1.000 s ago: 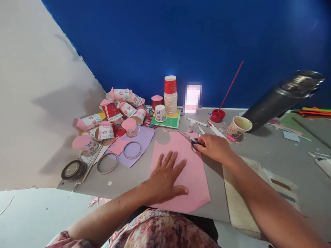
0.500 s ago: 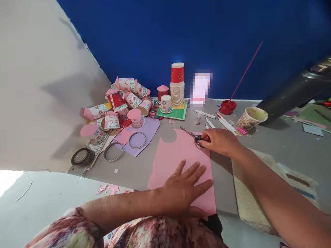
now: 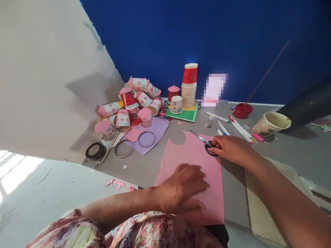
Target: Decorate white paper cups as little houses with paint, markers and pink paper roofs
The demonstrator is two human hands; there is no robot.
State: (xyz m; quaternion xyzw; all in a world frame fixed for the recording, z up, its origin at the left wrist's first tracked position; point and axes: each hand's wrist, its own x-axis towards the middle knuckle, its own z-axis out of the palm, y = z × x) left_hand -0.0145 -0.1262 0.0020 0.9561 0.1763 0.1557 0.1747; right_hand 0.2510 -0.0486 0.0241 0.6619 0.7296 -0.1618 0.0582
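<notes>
A sheet of pink paper point(image 3: 178, 155) lies on the grey table, with a round cutout in its far edge. Black-handled scissors point(image 3: 203, 139) rest over the sheet's far right corner, blades slightly apart and pointing away to the left. My right hand point(image 3: 232, 148) is closed on their handles, thumb and fingers pinching them. Over the near half of the paper is my left hand point(image 3: 182, 187), blurred, its fingers apart and bent, holding nothing. Whether it still touches the paper I cannot tell.
Decorated paper cups point(image 3: 124, 119) with pink tops are piled at the left. Two tape rings point(image 3: 123, 148) and a black tape roll point(image 3: 95, 151) lie closer. Behind stand stacked cups point(image 3: 189, 93). Markers point(image 3: 239, 129) and a patterned cup point(image 3: 270, 124) are at right.
My left hand has gone from lying flat and spread on the pink paper to bent fingers, apparently lifting. My right hand keeps hold of the scissors. The whole view has shifted, with things appearing farther right.
</notes>
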